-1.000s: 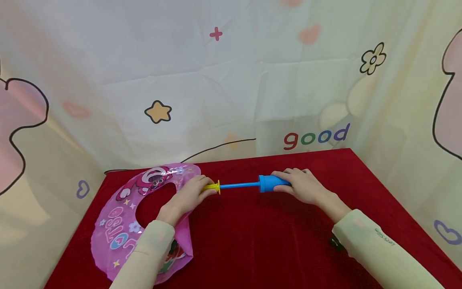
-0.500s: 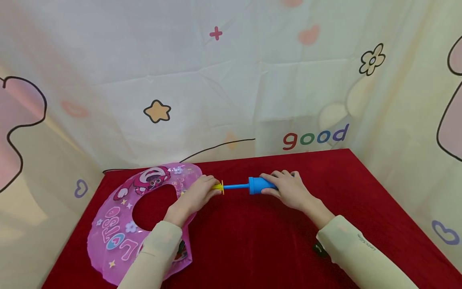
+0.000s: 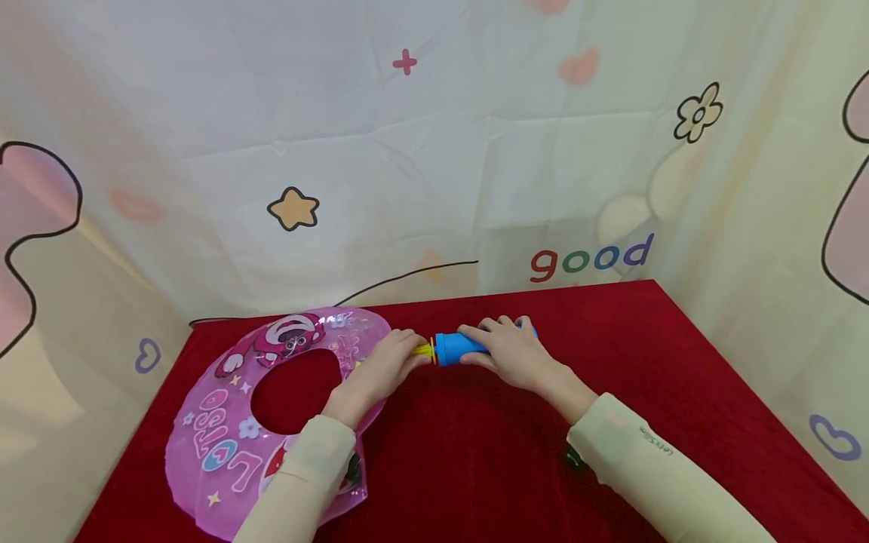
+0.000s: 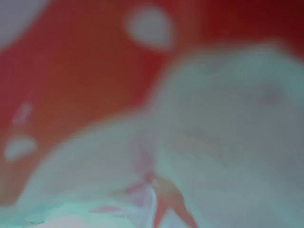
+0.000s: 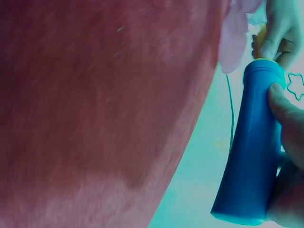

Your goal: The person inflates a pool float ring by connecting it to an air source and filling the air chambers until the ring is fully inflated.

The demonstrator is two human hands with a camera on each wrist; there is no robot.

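A hand air pump with a blue barrel (image 3: pixel 453 349) and a yellow handle (image 3: pixel 425 350) lies level between my hands. Fingers of my left hand (image 3: pixel 388 363) curl around the handle, while my right hand (image 3: pixel 514 354) grips the barrel. The handle's flange sits close against the barrel, with hardly any rod showing. In the right wrist view, the pump barrel (image 5: pixel 251 142) fills the right side, my right thumb along it. A pink swim ring (image 3: pixel 227 411) with cartoon prints lies flattish at left, partly under my left arm. The left wrist view is too blurred to show the grip.
Dark red cloth (image 3: pixel 475 460) covers the table. A small dark object (image 3: pixel 574 458) peeks out beside my right sleeve. White printed curtains (image 3: pixel 421 166) enclose the back and sides.
My right hand has pushed the barrel left and my left hand has moved slightly right, so the long blue rod has slid into the barrel. The ring has shifted slightly.
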